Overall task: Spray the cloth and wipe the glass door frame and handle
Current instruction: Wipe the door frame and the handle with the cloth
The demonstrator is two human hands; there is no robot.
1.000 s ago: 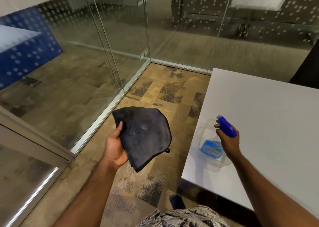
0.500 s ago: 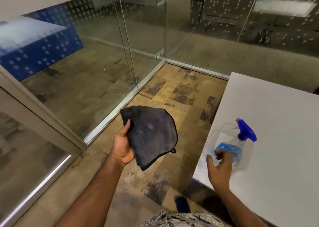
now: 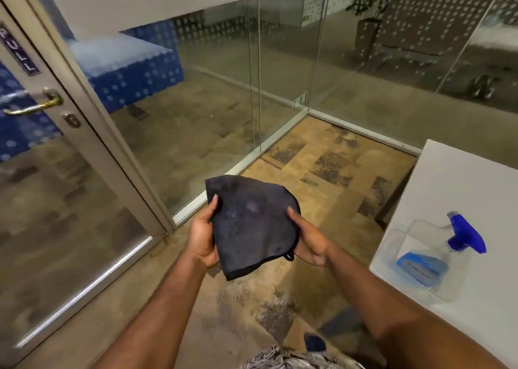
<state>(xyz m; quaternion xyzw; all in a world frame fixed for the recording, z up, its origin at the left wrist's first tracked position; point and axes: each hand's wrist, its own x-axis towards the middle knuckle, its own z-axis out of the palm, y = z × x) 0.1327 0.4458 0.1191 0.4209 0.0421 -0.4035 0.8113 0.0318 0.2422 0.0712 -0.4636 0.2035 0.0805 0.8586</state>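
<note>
Open carpet floor point(image 3: 322, 172) ahead; door frame point(image 3: 92, 121) left, handle point(image 3: 36, 106) unobstructed; table point(image 3: 462, 189) with spray bottle point(image 3: 437, 256) right.

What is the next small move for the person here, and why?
Probably carry the cloth left to the door frame and begin wiping near the handle. Both the left hand and right hand grip the cloth, it shows damp-looking spots, and the spray bottle rests on the table, apart from both hands.

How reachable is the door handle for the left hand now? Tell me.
Probably yes: nothing stands between the left hand and the door handle, though the hand grips the cloth.
</note>
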